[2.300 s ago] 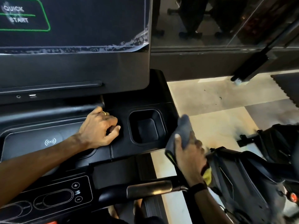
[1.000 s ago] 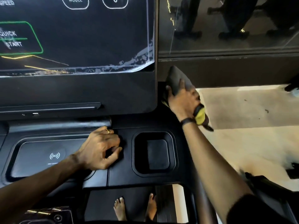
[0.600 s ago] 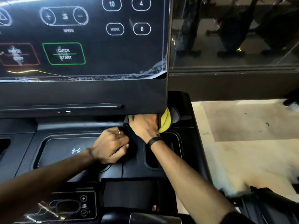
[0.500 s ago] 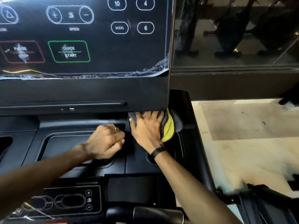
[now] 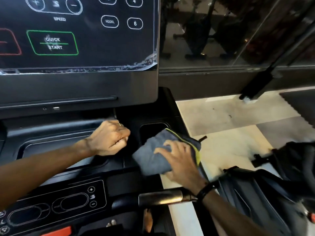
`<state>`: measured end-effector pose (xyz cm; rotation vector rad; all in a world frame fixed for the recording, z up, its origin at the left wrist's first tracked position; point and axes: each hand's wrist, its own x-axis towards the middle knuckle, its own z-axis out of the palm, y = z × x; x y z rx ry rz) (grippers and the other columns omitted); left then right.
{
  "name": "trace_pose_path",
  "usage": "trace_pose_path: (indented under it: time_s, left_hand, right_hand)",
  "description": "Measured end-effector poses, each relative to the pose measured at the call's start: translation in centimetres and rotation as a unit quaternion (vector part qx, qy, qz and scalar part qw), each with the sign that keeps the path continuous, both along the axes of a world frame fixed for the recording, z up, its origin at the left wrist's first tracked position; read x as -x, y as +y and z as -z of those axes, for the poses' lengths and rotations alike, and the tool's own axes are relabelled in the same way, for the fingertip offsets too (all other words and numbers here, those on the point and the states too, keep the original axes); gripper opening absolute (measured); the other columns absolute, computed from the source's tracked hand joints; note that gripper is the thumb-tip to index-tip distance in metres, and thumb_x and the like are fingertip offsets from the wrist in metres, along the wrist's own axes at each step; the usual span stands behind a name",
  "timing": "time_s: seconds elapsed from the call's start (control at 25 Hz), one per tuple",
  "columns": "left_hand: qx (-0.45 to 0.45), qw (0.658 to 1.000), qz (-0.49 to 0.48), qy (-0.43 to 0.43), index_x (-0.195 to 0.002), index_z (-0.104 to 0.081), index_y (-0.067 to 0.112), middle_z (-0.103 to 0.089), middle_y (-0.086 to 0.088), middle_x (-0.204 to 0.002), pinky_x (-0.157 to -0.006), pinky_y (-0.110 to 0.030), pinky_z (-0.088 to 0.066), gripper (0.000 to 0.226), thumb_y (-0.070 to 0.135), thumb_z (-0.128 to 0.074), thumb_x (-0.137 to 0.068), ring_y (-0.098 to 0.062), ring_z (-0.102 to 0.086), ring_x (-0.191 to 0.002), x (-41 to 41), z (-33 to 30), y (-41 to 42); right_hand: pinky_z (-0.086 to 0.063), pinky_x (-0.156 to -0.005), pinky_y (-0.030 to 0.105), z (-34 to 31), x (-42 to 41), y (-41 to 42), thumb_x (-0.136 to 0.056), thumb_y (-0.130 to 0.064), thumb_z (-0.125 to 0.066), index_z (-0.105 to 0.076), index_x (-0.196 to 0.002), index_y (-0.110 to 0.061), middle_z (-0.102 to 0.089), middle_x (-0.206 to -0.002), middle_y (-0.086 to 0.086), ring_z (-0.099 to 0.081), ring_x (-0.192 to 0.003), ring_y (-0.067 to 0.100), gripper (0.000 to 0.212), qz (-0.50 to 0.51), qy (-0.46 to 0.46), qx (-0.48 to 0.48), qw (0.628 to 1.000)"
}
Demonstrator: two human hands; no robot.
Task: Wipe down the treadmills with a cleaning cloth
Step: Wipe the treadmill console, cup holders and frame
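A black treadmill console (image 5: 129,92) is filling the left and middle of the view, its dark screen (image 5: 76,34) showing a green QUICK START box and a SPEED control, with a peeling film edge running along the screen's lower border. Pale floor tiles (image 5: 226,137) are lying to the right of the machine, and a dark piece of gym equipment (image 5: 265,193) is sitting at the lower right. Below the screen, the console's tray area is holding a recessed cup pocket (image 5: 150,128), partly hidden by the cloth. A metal-sleeved handlebar (image 5: 162,196) is crossing the bottom of the console beside a small panel of plus and minus buttons (image 5: 92,196).

The grey cleaning cloth (image 5: 153,159), edged in yellow-green, is lying folded over the right side of the console tray, covering the near part of the cup pocket. The right hand (image 5: 179,160), wearing a dark wristband, is pressing down on the cloth with fingers spread flat. The left hand (image 5: 110,138), wearing a ring, is resting on the console just left of the cloth with its fingers curled into a loose fist; whether anything is in it cannot be told.
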<state>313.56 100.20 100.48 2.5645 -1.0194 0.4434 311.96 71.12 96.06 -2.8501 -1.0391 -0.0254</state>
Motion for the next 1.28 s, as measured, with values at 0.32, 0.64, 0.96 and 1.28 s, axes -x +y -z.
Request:
trace_pose_path:
  time_s: [0.32, 0.64, 0.96, 1.28]
  left_hand:
    - [0.027, 0.999, -0.029, 0.005, -0.058, -0.049, 0.008, -0.049, -0.005, -0.053, -0.059, -0.035, -0.033, 0.026, 0.016, -0.042, -0.082, -0.030, -0.048, -0.047, 1.1, 0.2, -0.1]
    - [0.022, 0.999, -0.032, 0.015, -0.057, -0.049, 0.008, -0.049, -0.003, -0.052, -0.059, -0.031, -0.030, 0.027, 0.017, -0.041, -0.082, -0.030, -0.047, -0.045, 0.0, 0.8, -0.3]
    - [-0.005, 0.997, 0.062, 0.049, -0.059, -0.052, 0.013, -0.050, 0.004, -0.055, -0.061, -0.028, -0.036, 0.022, 0.017, -0.044, -0.079, -0.020, -0.046, -0.047, 0.6, 3.4, -3.5]
    - [0.013, 0.997, 0.035, 0.063, -0.057, -0.048, 0.013, -0.047, 0.005, -0.052, -0.063, -0.021, -0.031, 0.024, 0.016, -0.044, -0.080, -0.019, -0.043, -0.045, 0.4, 4.1, -3.8]
  right_hand:
    - [-0.034, -0.078, 0.043, -0.2, 1.6, 8.0, -0.054, -0.033, -0.081, -0.053, -0.121, -0.032, -0.047, -0.109, 0.004, -0.046, -0.096, 0.027, 0.072, -0.111, -0.036, -0.034, 0.993]
    - [-0.034, -0.079, 0.042, -0.2, 1.1, 6.7, -0.051, -0.027, -0.083, -0.052, -0.119, -0.032, -0.044, -0.114, 0.001, -0.045, -0.098, 0.025, 0.075, -0.076, -0.047, -0.056, 0.994]
    - [-0.044, -0.086, 0.046, 0.7, 0.4, -3.5, -0.061, -0.045, -0.086, -0.044, -0.125, -0.030, -0.046, -0.118, 0.004, -0.052, -0.110, 0.028, 0.078, 0.266, 0.009, -0.042, 0.963]
    - [-0.049, -0.088, 0.044, 3.2, 3.3, -8.9, -0.056, -0.105, -0.040, -0.036, -0.125, -0.029, -0.046, -0.120, -0.002, -0.048, -0.107, 0.018, 0.103, 0.400, 0.175, -0.160, 0.885]
